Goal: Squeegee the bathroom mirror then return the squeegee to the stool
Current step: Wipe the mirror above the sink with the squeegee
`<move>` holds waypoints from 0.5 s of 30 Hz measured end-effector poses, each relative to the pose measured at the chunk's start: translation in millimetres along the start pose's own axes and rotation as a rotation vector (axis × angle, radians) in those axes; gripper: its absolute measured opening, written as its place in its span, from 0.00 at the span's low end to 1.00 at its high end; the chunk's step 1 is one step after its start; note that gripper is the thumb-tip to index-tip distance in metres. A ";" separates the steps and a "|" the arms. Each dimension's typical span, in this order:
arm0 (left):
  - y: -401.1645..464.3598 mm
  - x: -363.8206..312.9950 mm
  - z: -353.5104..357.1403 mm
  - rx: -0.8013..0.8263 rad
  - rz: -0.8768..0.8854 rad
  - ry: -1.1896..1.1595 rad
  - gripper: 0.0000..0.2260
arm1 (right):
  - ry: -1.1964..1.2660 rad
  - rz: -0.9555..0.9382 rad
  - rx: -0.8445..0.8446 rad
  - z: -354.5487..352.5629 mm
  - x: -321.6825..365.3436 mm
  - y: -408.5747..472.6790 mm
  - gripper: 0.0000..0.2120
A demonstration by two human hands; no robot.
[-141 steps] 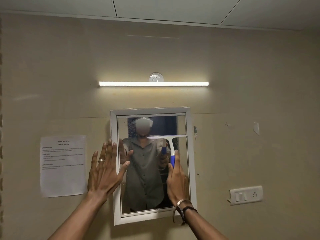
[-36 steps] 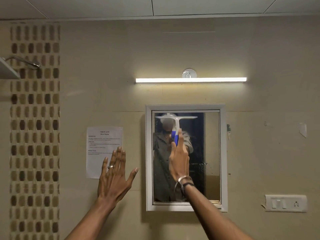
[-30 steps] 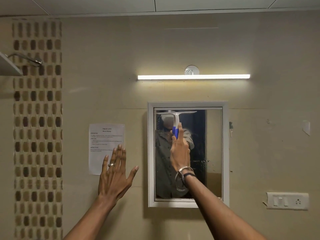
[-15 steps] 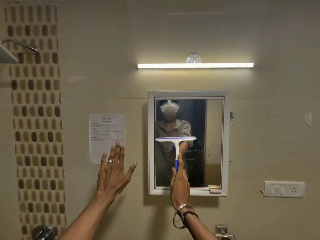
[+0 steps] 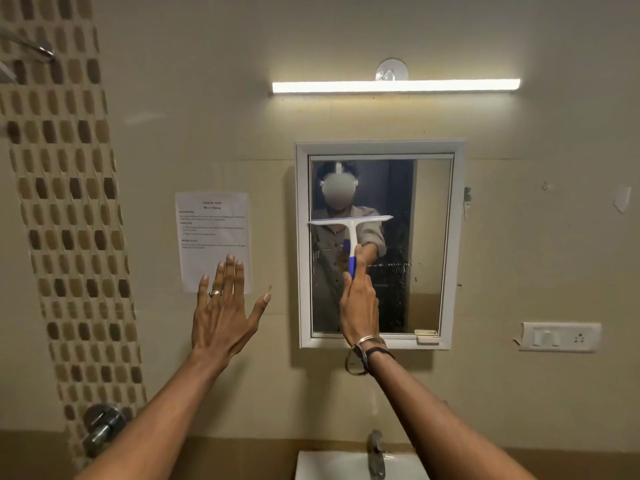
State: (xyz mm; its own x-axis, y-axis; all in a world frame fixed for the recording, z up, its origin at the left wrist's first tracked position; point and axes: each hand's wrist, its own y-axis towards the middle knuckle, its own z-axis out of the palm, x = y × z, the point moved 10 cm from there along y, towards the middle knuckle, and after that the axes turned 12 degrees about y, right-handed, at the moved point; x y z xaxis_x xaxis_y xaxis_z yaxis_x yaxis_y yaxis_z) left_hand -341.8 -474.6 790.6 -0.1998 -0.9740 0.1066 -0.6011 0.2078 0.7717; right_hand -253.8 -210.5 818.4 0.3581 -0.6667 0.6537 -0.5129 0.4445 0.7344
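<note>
The white-framed mirror (image 5: pixel 431 237) hangs on the beige wall. My right hand (image 5: pixel 358 306) grips the blue end of the squeegee (image 5: pixel 351 225) handle. Its white blade lies level against the glass, across the left half, a little above mid-height. Water drops speckle the dark middle part of the glass to the right of the blade. My left hand (image 5: pixel 225 313) is spread flat with fingers apart against the wall left of the mirror, holding nothing. The stool is out of view.
A lit tube light (image 5: pixel 394 86) runs above the mirror. A paper notice (image 5: pixel 212 230) is stuck to the wall above my left hand. A switch plate (image 5: pixel 559 337) sits lower right. Below are a white sink (image 5: pixel 332 467), its tap (image 5: pixel 375 452) and a chrome wall valve (image 5: pixel 102 424).
The blade went from the mirror's top edge down to about mid-height, then sits slightly higher now. The view tipped down, bringing the sink and tap in. My left hand stayed flat on the wall.
</note>
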 end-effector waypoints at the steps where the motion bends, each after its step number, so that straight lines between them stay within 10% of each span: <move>1: -0.4 0.1 0.2 0.003 0.001 -0.002 0.41 | 0.003 0.003 0.006 1.4 -5.6 -6.1 0.29; 15: 5.0 -15.0 -3.9 -0.029 0.030 0.010 0.40 | 0.059 0.035 0.016 4.3 -51.2 -93.8 0.28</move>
State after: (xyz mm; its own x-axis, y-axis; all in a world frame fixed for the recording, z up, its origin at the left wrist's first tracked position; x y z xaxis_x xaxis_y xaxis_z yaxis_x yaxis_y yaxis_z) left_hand -338.8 -459.3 795.3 -0.2098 -0.9683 0.1359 -0.5723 0.2343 0.7859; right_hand -227.4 -220.6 715.2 0.3851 -0.6142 0.6889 -0.5385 0.4567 0.7082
